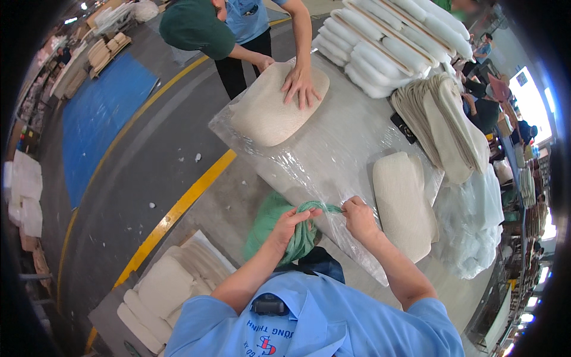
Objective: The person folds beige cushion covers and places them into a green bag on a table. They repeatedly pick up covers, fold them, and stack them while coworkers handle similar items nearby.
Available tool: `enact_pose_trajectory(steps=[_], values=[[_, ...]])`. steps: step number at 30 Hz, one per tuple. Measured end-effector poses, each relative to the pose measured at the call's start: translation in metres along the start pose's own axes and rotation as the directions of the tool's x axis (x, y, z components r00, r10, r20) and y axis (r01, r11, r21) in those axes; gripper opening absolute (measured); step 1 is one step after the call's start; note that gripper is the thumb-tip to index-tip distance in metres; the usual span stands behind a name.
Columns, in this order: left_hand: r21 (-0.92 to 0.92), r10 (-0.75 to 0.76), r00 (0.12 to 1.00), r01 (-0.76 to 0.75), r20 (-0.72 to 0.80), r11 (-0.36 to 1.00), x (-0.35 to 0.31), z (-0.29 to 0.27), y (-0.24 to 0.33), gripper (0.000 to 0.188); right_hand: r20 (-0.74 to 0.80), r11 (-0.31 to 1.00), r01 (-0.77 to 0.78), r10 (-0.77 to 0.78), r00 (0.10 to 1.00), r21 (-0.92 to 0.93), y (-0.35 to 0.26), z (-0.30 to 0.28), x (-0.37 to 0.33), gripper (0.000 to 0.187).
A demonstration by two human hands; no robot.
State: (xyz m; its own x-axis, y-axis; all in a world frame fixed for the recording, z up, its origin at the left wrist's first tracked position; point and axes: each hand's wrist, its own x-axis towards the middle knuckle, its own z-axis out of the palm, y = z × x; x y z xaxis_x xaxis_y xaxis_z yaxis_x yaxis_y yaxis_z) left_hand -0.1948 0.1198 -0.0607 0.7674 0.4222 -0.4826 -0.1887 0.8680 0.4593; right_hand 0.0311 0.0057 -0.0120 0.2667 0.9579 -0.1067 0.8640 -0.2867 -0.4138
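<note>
The left hand is gripping one end of a twisted strand of soft green material, and the right hand is pinching its other end, over the near edge of a grey, plastic-covered table. The strand's bunched green bulk is hanging beside that edge. On the table's right side, a beige oblong textile piece is lying; at its far-left corner, a co-worker's hand is resting on a rounded beige cushion.
</note>
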Motion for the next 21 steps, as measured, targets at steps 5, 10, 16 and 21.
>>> enact_pose_trajectory(steps=[5,10,16,21], values=[[0.053,0.072,0.996,-0.074,0.045,0.996,0.002,0.012,-0.009,0.039,0.255,0.984,0.155,-0.128,0.958,-0.088,-0.003,0.011,-0.014,0.024],[0.314,0.277,0.960,-0.277,0.047,0.908,0.012,-0.009,-0.042,0.042,0.398,0.829,0.528,-0.428,0.812,-0.186,-0.057,-0.010,0.027,0.021],[0.254,0.264,0.958,-0.230,-0.109,0.939,0.032,0.008,-0.038,0.038,0.302,0.671,0.741,-0.710,0.635,0.018,-0.046,-0.008,0.090,0.026],[0.202,0.292,0.923,-0.245,-0.252,0.948,0.043,0.008,-0.047,0.030,0.304,0.709,0.698,-0.689,0.658,0.096,-0.036,0.011,0.102,0.027]])
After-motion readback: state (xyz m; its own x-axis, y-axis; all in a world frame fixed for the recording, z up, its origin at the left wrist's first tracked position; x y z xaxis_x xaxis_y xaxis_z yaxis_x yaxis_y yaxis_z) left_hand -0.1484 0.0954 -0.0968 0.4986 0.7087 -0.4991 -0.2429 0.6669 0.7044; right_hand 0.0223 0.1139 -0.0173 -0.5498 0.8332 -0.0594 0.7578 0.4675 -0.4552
